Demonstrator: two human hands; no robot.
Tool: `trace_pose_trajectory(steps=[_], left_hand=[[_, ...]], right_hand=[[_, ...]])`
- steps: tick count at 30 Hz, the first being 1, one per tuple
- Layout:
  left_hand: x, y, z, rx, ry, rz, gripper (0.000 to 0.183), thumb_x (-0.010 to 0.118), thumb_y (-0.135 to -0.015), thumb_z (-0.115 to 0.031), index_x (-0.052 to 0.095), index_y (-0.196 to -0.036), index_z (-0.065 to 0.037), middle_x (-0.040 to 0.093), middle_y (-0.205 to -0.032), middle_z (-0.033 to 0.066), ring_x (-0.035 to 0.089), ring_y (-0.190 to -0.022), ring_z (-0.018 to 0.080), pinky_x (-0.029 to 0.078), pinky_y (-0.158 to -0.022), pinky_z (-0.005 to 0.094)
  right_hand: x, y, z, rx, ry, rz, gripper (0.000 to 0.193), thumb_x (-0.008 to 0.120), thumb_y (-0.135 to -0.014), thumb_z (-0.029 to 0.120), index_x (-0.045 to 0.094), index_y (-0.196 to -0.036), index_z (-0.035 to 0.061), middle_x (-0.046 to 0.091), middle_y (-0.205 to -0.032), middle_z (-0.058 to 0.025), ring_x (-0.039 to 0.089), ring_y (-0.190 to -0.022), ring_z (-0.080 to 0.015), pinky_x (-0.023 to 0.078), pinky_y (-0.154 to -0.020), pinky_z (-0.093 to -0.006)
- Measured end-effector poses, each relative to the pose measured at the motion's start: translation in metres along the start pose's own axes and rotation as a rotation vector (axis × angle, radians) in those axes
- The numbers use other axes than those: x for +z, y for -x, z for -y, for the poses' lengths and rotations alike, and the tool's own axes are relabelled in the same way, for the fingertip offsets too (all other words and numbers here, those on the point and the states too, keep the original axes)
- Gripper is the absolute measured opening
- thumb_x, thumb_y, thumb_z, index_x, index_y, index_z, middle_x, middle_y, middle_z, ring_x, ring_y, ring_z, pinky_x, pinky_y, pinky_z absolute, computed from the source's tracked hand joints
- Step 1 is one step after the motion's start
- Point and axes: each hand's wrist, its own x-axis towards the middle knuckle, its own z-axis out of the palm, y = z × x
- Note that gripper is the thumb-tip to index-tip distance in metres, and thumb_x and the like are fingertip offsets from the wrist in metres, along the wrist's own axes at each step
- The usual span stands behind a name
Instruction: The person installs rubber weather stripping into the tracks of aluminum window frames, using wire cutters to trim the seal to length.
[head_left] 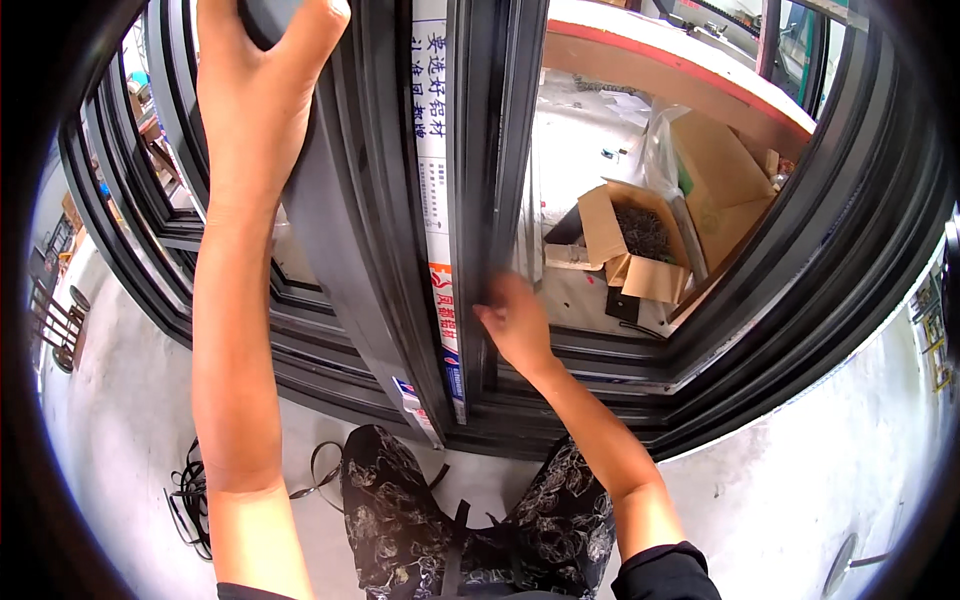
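Observation:
A dark aluminium window frame [380,250] stands upright in front of me, with a white printed protective strip [432,150] running down one upright. My left hand [255,90] reaches up high and grips the top of a dark frame bar. My right hand [515,320] is lower, its fingertips pinched against the inner groove of the centre upright [490,150], near the bottom rail. What the fingers press on is too thin to tell. My patterned trousers [450,520] show at the bottom.
Behind the frame an open cardboard box [640,240] holds several dark screws, beside more cardboard and a plastic bag [665,130]. More dark frames [130,200] lean at the left. Black cord [190,490] lies on the concrete floor by my left leg.

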Motion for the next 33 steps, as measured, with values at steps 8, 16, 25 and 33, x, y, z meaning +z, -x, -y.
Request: trace_pose_trajectory(steps=[8,16,25,33], left_hand=[[0.0,-0.003,-0.002,-0.006,0.057,0.025,0.077,0.073,-0.087,-0.034,0.039,-0.139,0.012,0.058,-0.12,0.0156,0.056,-0.11,0.0193,0.042,-0.098,0.0291],[0.009,0.007,-0.028,-0.096,0.241,-0.004,0.067,0.065,-0.089,-0.021,0.034,-0.141,0.008,0.054,-0.124,0.0172,0.054,-0.111,0.0202,0.044,-0.095,0.0304],[0.006,0.013,-0.044,-0.024,0.24,0.058,0.069,0.066,-0.089,-0.027,0.036,-0.142,0.006,0.056,-0.123,0.0183,0.057,-0.109,0.0229,0.047,-0.094,0.0338],[0.008,0.015,-0.048,0.052,0.285,0.04,0.08,0.07,-0.086,-0.038,0.034,-0.144,0.005,0.053,-0.131,0.0217,0.054,-0.12,0.0273,0.043,-0.102,0.0375]], right_hand=[[-0.025,-0.068,0.058,-0.334,0.197,-0.182,0.04,0.082,-0.072,0.008,0.051,-0.096,0.0062,0.052,-0.075,-0.0096,0.053,-0.066,-0.0279,0.046,-0.062,-0.0402],[-0.044,-0.099,0.095,-0.285,0.007,-0.328,0.038,0.08,-0.082,0.027,0.056,-0.098,0.0034,0.063,-0.076,-0.0077,0.061,-0.07,-0.0199,0.05,-0.066,-0.0357],[0.014,0.038,-0.037,0.142,-0.2,-0.016,0.026,0.077,-0.085,0.015,0.059,-0.094,-0.0018,0.064,-0.081,-0.0076,0.064,-0.07,-0.0153,0.053,-0.065,-0.0278],[0.031,0.036,-0.038,0.338,-0.487,-0.088,0.021,0.075,-0.085,0.006,0.055,-0.086,-0.0007,0.059,-0.071,-0.0083,0.062,-0.061,-0.0172,0.051,-0.059,-0.029]])
